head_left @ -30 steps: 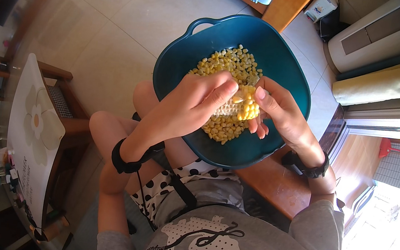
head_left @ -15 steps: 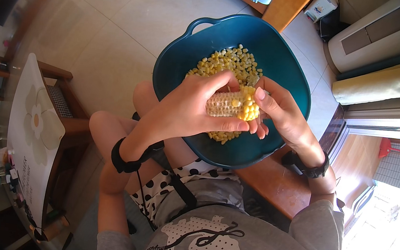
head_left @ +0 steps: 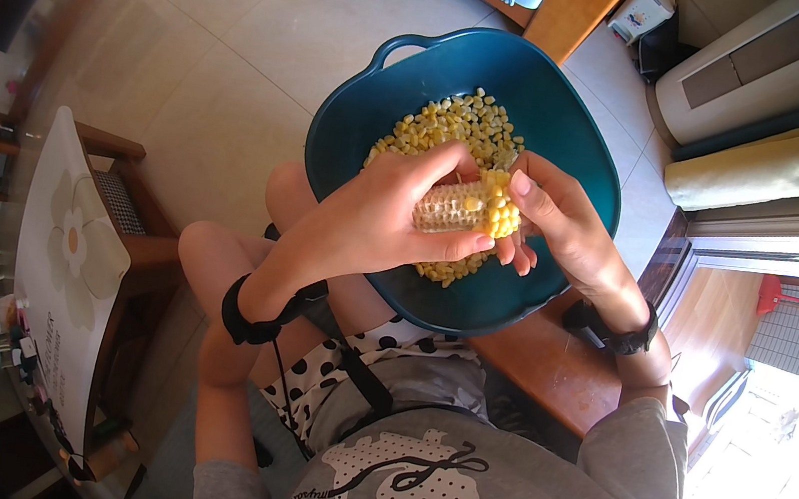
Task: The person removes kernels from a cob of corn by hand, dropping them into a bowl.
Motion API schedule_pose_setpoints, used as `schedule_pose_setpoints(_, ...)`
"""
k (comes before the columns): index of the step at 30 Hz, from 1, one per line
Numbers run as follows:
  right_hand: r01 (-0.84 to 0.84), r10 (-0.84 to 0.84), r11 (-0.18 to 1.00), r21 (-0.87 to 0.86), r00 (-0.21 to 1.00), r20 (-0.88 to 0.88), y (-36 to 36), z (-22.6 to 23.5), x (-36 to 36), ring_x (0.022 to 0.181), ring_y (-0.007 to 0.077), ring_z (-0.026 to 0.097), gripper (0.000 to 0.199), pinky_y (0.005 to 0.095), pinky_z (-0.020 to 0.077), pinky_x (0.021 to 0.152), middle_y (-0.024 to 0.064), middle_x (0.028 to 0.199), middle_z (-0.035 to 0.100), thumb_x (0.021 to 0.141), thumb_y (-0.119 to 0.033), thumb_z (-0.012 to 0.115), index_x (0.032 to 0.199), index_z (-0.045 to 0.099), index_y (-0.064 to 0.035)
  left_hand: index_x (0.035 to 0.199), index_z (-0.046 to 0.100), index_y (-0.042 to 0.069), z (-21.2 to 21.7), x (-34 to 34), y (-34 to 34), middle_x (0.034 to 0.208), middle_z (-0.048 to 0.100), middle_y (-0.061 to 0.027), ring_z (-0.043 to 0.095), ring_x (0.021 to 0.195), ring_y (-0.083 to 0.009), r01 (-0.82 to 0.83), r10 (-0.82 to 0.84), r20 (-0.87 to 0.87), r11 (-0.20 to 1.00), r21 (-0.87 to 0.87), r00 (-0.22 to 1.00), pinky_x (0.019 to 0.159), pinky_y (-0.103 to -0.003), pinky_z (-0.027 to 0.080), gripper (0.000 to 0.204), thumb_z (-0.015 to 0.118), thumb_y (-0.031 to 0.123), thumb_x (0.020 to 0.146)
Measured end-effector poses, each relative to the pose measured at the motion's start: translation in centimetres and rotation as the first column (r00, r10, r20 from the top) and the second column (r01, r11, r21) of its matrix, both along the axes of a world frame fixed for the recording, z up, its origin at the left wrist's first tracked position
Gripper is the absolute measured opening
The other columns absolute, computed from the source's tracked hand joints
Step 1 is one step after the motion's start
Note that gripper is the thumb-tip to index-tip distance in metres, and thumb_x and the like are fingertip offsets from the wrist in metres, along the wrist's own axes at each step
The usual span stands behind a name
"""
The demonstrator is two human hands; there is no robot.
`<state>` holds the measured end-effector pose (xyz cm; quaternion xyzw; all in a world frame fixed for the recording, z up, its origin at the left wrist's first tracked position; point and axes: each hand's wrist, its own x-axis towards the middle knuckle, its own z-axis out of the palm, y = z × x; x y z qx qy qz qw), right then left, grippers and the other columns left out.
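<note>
A corn cob (head_left: 447,206) lies across my left hand (head_left: 384,197), whose thumb and fingers wrap round its bare, stripped part. Yellow kernels still sit in rows at the cob's right end, with one lone kernel on the bare stretch. At that end my right hand (head_left: 558,213) presses its thumb to the kernels, its other fingers curled behind and below. Beneath both hands is a teal plastic basin (head_left: 578,122) with a loop handle at its far left. Loose corn kernels (head_left: 457,121) are heaped in it, partly hidden by my hands.
The basin rests over my lap, by a brown wooden surface (head_left: 555,371) on the right. To the left stands a wooden table with a white flower-print cover (head_left: 66,256). A wooden bed or bench end (head_left: 577,15) is beyond the basin, over tiled floor.
Hardly anything differs. The cob has turned very slightly in my left hand, and my left thumb has shifted a touch; my right thumb stays at the kernelled end.
</note>
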<state>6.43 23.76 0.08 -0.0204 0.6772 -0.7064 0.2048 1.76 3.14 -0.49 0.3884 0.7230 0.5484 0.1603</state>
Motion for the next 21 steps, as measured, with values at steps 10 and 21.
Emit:
schedule_pose_setpoints(10,0.006,-0.006,1.000,-0.010,1.000,-0.006,0.10,-0.25,-0.01,0.044,0.0090,0.053,0.047,0.0181,0.0381,0.040,0.0065,0.058,0.059,0.093,-0.049,0.049,0.089,0.049,-0.0026,0.100,0.051,0.000,-0.04,-0.02,-0.04,0.081,0.062,-0.0077,0.058,0.073,-0.0101,0.016,-0.017,0.046,1.000,0.012,0.999,0.065,-0.025,0.048,0.034,0.070,0.020,0.080)
schedule_pose_setpoints(21,-0.011,0.011,1.000,-0.011,1.000,-0.004,0.10,-0.02,-0.05,0.043,0.0090,0.053,0.046,0.0182,0.0380,0.041,0.0066,0.058,0.059,0.094,-0.049,0.049,0.090,0.049,-0.0030,0.095,0.053,-0.001,0.21,0.20,0.06,0.069,0.053,-0.0021,0.043,0.061,-0.0038,-0.052,0.049,0.108,0.998,0.024,0.993,0.053,-0.022,0.037,0.016,0.056,0.015,0.093)
